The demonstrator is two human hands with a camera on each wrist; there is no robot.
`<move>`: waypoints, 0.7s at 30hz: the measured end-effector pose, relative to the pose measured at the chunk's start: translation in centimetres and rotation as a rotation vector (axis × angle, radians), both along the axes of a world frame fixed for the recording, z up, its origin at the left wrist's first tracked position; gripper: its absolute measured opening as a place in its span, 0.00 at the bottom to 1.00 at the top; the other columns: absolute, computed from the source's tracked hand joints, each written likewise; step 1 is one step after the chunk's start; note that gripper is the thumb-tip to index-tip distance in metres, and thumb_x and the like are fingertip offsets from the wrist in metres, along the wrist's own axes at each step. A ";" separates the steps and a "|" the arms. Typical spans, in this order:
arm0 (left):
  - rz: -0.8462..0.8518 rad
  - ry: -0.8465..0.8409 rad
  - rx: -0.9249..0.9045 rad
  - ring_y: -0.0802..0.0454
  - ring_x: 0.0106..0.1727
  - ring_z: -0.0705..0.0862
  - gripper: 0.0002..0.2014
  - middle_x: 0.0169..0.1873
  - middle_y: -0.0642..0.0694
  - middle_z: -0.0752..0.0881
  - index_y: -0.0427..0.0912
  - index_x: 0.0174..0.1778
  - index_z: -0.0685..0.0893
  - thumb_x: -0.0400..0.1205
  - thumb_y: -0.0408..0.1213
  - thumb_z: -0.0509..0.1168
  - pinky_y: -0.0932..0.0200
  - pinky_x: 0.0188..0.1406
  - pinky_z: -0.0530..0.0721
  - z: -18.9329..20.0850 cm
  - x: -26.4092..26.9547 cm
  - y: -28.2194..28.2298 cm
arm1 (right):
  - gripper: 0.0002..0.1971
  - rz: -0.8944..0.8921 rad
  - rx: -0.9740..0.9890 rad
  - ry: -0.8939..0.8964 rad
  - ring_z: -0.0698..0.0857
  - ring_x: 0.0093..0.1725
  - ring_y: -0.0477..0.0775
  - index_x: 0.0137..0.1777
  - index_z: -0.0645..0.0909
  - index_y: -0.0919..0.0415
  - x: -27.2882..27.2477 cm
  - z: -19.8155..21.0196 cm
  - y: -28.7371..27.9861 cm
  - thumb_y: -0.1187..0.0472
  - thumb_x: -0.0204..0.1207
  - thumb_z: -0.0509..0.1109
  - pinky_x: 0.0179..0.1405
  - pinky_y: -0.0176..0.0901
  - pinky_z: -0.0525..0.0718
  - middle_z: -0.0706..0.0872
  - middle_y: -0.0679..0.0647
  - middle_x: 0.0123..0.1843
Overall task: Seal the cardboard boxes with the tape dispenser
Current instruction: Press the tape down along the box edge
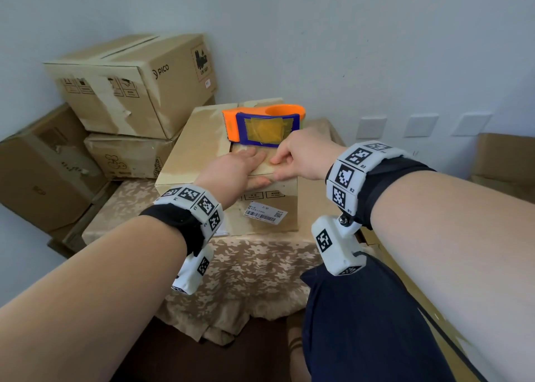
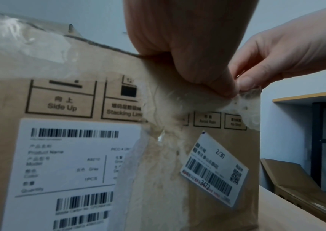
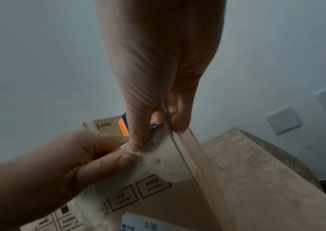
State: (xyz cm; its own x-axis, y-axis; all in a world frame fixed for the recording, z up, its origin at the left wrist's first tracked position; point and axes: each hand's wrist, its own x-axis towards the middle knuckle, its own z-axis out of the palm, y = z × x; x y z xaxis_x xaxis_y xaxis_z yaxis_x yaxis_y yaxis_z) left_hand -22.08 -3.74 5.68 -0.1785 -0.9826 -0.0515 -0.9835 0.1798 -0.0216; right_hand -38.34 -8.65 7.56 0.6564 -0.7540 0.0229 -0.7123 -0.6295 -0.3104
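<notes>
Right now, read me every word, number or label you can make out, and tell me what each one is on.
"PICO": side of the top stacked box.
"Side Up": handling symbol on the front of the box being sealed.
"Stacking Li", cut off: the next symbol.
"2/30" and "3472": small tilted sticker.
"Product Name", "Quantity", "1PCS": big white label; its other lines are blurred.
"R1", "R2", "R3": right wrist band.

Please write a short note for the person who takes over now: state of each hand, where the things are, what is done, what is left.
Left hand: flat on top of the front box, thumb pressing the tape end on the front edge.
Right hand: pinches the same tape at that edge.
Tape dispenser: lies on the box top behind both hands, nobody holds it.
Done: clear tape runs over the top onto the front face.
Left: smooth the end down; whether the boxes stacked at the left need tape, I cannot tell.
</notes>
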 end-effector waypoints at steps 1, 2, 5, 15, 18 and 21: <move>-0.001 -0.009 -0.006 0.42 0.70 0.75 0.31 0.77 0.43 0.69 0.44 0.80 0.63 0.84 0.54 0.58 0.46 0.65 0.75 0.0 -0.1 0.0 | 0.19 0.002 -0.009 0.012 0.72 0.38 0.50 0.55 0.87 0.65 0.1 0.1 0.0 0.49 0.75 0.73 0.35 0.42 0.71 0.75 0.52 0.37; -0.003 -0.013 -0.017 0.42 0.68 0.76 0.30 0.75 0.44 0.71 0.44 0.79 0.64 0.83 0.55 0.58 0.46 0.64 0.76 0.0 -0.1 -0.1 | 0.18 0.003 -0.017 0.031 0.74 0.38 0.51 0.55 0.87 0.63 0.1 0.2 0.1 0.49 0.75 0.73 0.34 0.40 0.71 0.76 0.52 0.37; 0.013 -0.023 -0.050 0.43 0.63 0.79 0.31 0.70 0.45 0.75 0.46 0.77 0.66 0.81 0.57 0.62 0.47 0.59 0.79 -0.3 -0.4 -0.1 | 0.15 0.010 -0.058 0.096 0.80 0.43 0.53 0.56 0.87 0.56 0.3 0.3 0.2 0.48 0.75 0.72 0.31 0.35 0.70 0.82 0.51 0.41; 0.064 -0.120 -0.090 0.45 0.50 0.81 0.34 0.57 0.47 0.81 0.51 0.74 0.68 0.75 0.66 0.62 0.57 0.39 0.72 0.0 -1.4 -0.1 | 0.23 0.043 -0.136 0.106 0.76 0.47 0.50 0.64 0.79 0.52 0.2 -0.1 0.2 0.52 0.69 0.78 0.42 0.41 0.70 0.76 0.47 0.47; 0.102 -0.093 -0.113 0.50 0.39 0.74 0.31 0.36 0.52 0.74 0.51 0.69 0.72 0.77 0.67 0.57 0.58 0.34 0.68 0.6 -1.7 0.0 | 0.28 0.048 -0.074 0.113 0.75 0.45 0.50 0.65 0.77 0.54 -0.1 0.1 0.0 0.59 0.65 0.82 0.41 0.41 0.72 0.77 0.46 0.45; 0.104 -0.127 -0.132 0.52 0.39 0.71 0.33 0.35 0.52 0.72 0.50 0.68 0.75 0.77 0.69 0.52 0.58 0.33 0.66 0.8 -2.0 -0.3 | 0.31 0.063 0.029 0.141 0.76 0.37 0.45 0.67 0.75 0.56 -0.5 0.8 -0.3 0.66 0.64 0.81 0.35 0.36 0.74 0.75 0.43 0.38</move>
